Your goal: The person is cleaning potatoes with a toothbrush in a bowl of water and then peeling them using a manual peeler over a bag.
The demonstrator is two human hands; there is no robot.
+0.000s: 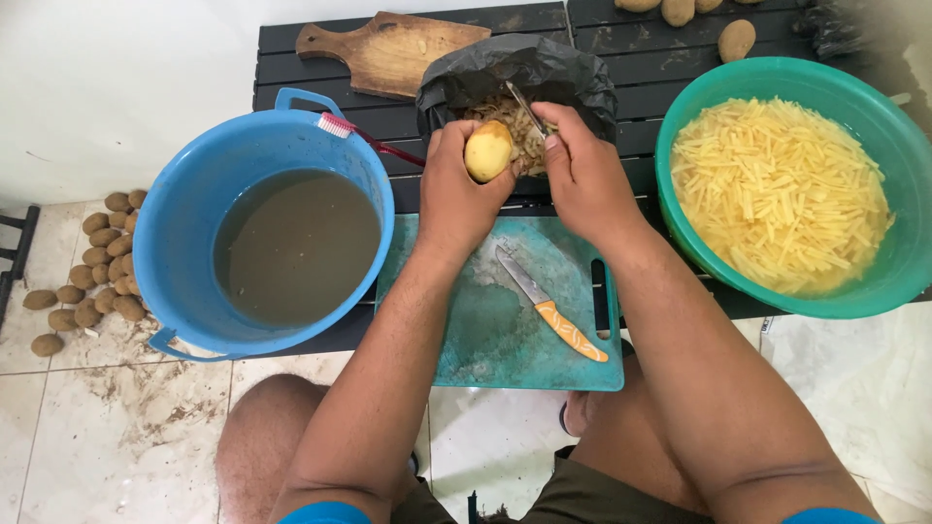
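Note:
My left hand [456, 194] grips a half-peeled yellow potato [487, 150] over a black plastic bag [573, 78] full of peelings. My right hand [582, 175] holds a metal peeler [524, 105] whose blade sits against the potato's upper right side. Below both hands lies a teal cutting board [485, 330] with an orange-handled knife [549, 303] resting on it diagonally.
A blue bucket [194, 184] of murky water stands at the left, a red-and-white toothbrush [354, 134] on its rim. A green basin [903, 136] at the right holds cut potato sticks in water. A wooden board [388, 53] lies behind. Unpeeled potatoes [92, 262] lie on the floor.

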